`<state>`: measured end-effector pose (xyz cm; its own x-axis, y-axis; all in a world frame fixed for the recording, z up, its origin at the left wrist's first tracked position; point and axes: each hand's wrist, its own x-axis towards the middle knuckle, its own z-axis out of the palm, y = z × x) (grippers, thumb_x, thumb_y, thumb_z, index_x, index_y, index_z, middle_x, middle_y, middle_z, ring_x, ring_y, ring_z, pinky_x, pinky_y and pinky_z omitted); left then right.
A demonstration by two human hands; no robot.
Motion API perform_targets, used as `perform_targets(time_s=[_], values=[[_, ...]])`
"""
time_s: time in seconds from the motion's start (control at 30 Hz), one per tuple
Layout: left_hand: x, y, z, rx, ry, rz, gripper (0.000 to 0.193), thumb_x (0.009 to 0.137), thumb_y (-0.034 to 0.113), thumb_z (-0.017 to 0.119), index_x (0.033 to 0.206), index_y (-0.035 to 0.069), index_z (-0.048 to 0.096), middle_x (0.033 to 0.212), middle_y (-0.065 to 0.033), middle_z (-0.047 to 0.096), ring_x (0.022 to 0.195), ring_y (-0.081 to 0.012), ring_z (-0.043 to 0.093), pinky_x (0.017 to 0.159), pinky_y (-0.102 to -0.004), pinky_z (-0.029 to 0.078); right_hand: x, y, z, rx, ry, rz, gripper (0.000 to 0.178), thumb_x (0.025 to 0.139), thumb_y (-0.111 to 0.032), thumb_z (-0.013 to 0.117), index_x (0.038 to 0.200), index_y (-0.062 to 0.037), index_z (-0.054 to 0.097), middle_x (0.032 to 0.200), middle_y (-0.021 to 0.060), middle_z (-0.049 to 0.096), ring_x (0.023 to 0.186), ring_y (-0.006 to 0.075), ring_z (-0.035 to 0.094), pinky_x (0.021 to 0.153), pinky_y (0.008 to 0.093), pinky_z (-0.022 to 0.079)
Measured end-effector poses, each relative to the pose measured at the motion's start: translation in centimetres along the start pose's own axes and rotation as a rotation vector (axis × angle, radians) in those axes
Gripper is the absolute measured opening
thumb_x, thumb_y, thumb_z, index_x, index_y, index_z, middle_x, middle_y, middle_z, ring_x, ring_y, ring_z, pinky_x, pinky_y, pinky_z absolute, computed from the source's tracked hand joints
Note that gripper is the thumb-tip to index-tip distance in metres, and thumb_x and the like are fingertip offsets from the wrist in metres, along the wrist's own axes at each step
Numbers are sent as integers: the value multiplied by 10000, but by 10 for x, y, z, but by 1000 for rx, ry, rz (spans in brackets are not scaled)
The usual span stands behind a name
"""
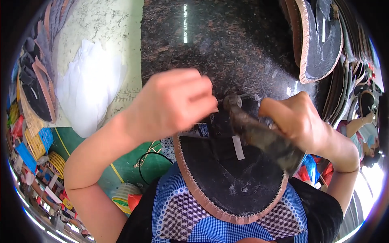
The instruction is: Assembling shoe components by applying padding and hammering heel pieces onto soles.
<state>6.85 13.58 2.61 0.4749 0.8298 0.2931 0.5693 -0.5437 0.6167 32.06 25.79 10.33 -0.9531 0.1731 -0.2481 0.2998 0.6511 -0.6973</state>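
A black, rounded leather-like piece [231, 182] with a pinkish-brown stitched rim lies in front of me, over my blue patterned apron [219, 231]. A short pale strip [238, 147] sits on its upper middle. Above its right side, my right hand [293, 117] is closed on a hammer. The hammer [259, 131], dark and smeared by motion, has a round face at its upper left end and a broad flat end at the lower right. My left hand [178, 101], also blurred, is raised left of the hammer with fingers curled together; what they pinch, if anything, is too blurred to name.
A dark speckled stone slab [210, 44] lies ahead. On the pale board [109, 24] to its left rests a crumpled white plastic bag [89, 85]. Similar black pieces with pink rims are stacked at far left [38, 93] and far right [322, 48]. Baskets [36, 141] stand lower left.
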Motion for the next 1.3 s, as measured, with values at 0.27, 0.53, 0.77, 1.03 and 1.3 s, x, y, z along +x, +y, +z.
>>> perform_targets(time_s=[0.27,0.53,0.77,1.03,1.3], values=[[-12,8,14,-51,149,-34,213,658,47,816,856,17,742,854,-56,636,802,-246,632,657,-358,520,2,3,5,18,22,-26,218,785,-64,742,938,-23,593,563,111,543,448,337,583,436,421,445],[-28,26,24,76,332,-197,297,611,97,866,878,27,754,860,-32,635,823,-241,602,667,-346,490,4,0,13,-25,16,-38,256,759,-68,738,954,-24,579,567,90,539,463,295,597,434,415,449],[-31,42,39,56,410,-314,326,588,37,853,903,37,770,886,-31,646,877,-247,594,713,-362,490,14,-3,14,-107,52,-75,228,807,-114,773,944,-22,616,533,99,536,455,284,613,416,384,451],[-34,49,39,160,428,-421,333,599,25,837,923,65,769,882,-14,650,870,-246,575,744,-360,462,13,3,17,-36,51,-93,269,768,-78,762,949,-21,571,622,89,577,498,276,626,435,376,458],[-33,61,51,120,496,-514,233,659,127,856,879,141,782,842,74,636,858,-172,572,761,-341,382,14,3,19,-68,44,-114,235,809,-111,738,944,-33,561,592,103,522,483,335,571,452,430,427]])
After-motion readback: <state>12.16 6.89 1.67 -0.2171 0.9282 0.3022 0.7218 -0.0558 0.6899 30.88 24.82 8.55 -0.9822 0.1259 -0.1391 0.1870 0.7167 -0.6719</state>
